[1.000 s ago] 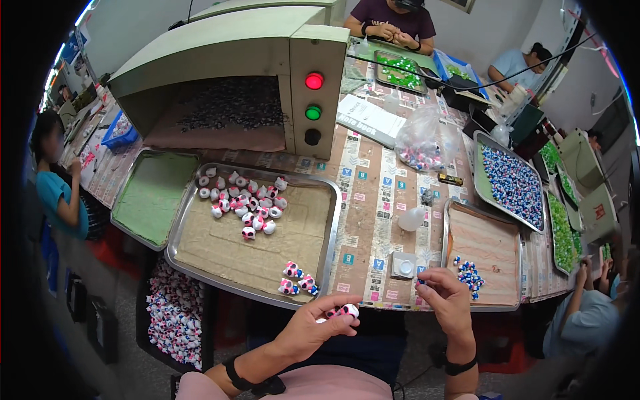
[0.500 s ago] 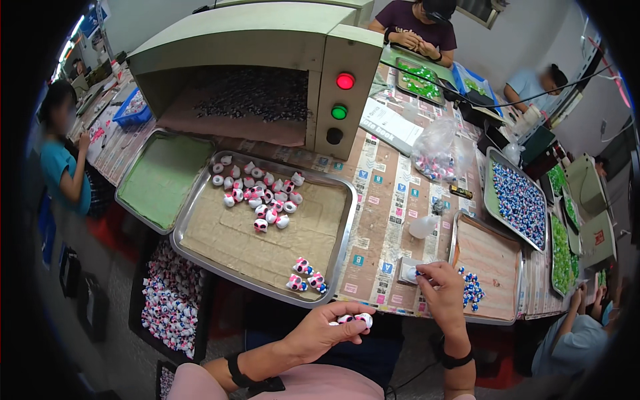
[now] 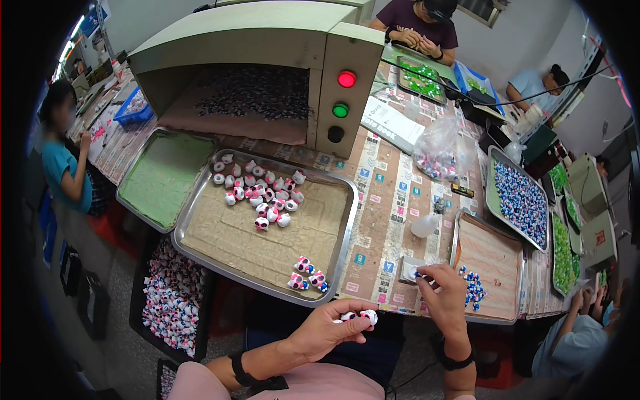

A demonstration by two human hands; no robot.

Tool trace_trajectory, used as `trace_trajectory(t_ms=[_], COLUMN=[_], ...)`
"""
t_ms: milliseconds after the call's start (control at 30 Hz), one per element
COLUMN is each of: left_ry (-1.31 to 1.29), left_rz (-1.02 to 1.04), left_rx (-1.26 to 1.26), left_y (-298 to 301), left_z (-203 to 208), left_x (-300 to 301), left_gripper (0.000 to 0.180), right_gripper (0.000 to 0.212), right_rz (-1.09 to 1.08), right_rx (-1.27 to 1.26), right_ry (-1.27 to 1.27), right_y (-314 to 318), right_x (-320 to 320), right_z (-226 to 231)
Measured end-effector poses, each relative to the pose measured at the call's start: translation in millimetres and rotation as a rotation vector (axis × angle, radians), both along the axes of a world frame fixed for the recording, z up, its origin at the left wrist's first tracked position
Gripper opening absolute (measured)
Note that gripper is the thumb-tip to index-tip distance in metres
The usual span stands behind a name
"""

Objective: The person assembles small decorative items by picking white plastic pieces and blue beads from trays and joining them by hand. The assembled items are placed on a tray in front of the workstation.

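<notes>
My left hand (image 3: 327,333) is closed on several small white figurine heads (image 3: 368,317) with pink and black markings, near the table's front edge. To the right, my right hand (image 3: 441,292) pinches a small blue-and-white figurine body (image 3: 416,274) over a small pale square dish (image 3: 407,264). Left of my hands, a metal tray (image 3: 260,289) lined with brown paper bears a cluster of white-and-pink heads (image 3: 267,193). In its near right corner lie several figurines (image 3: 305,265) with blue parts. Beside my right hand, loose blue-and-white bodies (image 3: 474,291) rest on a paper-lined tray (image 3: 490,250).
A conveyor oven (image 3: 340,53) with lit red and green lamps stands behind the tray. A squeeze bottle (image 3: 424,227) and a plastic bag of parts (image 3: 437,157) stand right of centre. A dark crate (image 3: 139,313) of figurines sits low left. Co-workers sit around the tables.
My left fingers have shifted slightly around the heads, turning them a little. My right hand stays over the dish with the blue-and-white body. The whole view has moved very slightly.
</notes>
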State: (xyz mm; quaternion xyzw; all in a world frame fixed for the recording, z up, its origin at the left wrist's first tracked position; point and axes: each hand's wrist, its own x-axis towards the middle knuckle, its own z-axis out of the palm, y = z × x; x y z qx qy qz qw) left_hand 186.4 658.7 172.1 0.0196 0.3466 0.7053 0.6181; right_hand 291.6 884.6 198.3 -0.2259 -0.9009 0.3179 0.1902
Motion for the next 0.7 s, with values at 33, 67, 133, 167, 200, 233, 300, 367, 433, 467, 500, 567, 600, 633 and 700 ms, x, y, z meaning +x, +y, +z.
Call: trace_trajectory(t_ms=[33,67,133,167,200,233,300,367,433,467,500,567,600,633,700], left_ry=[0.004,0.007,0.016,0.021,0.024,0.027,0.033,0.039,0.038,0.036,0.039,0.045,0.046,0.045,0.065], left_rz=[0.001,0.001,-0.006,-0.011,-0.017,-0.021,-0.023,-0.016,-0.02,-0.022,-0.018,-0.01,-0.007,-0.006,-0.004], left_rx=[-0.007,-0.014,-0.02,-0.021,-0.029,-0.039,-0.042,-0.034,-0.026,-0.022,-0.026,-0.036,-0.04,-0.042,-0.049], left_y=[1.1,2.1,4.4,5.8,6.9,7.5,9.1,10.3,10.6,10.7,11.0,11.3,10.9,10.4,9.3], left_z=[-0.8,-1.3,-0.9,-0.8,-1.4,-2.4,-2.8,-2.4,-2.9,-3.1,-3.5,-3.7,-3.7,-4.6,-5.4], left_x=[0.4,0.8,1.4,1.6,1.8,2.4,3.5,4.2,4.6,4.7,4.9,5.6,6.1,6.6,6.8], left_gripper=[0.036,0.037,0.037,0.038,0.038,0.038,0.038,0.038,0.037,0.037,0.036,0.034,0.034,0.033,0.032], right_gripper=[0.019,0.019,0.02,0.02,0.019,0.019,0.021,0.022,0.022,0.021,0.022,0.022,0.021,0.021,0.021], right_rz=[-0.003,-0.006,0.031,0.05,0.069,0.091,0.125,0.158,0.148,0.143,0.148,0.159,0.164,0.167,0.185], right_rx=[-0.065,-0.13,-0.229,-0.292,-0.356,-0.421,-0.584,-0.597,-0.618,-0.628,-0.614,-0.588,-0.593,-0.596,-0.578], right_ry=[0.012,0.024,0.059,0.072,0.085,0.098,0.126,0.132,0.139,0.142,0.133,0.115,0.091,0.067,0.061], right_y=[-4.0,-8.7,-18.7,-24.3,-30.6,-36.4,-45.0,-51.4,-55.3,-56.1,-56.0,-55.7,-56.0,-56.9,-57.8], right_x=[2.1,4.4,9.9,13.0,16.5,19.8,25.2,24.7,25.5,26.0,26.0,25.4,24.8,24.1,23.9], right_z=[3.3,6.5,15.9,19.8,22.6,23.8,21.2,23.0,20.3,19.4,18.6,18.0,20.4,24.3,24.3])
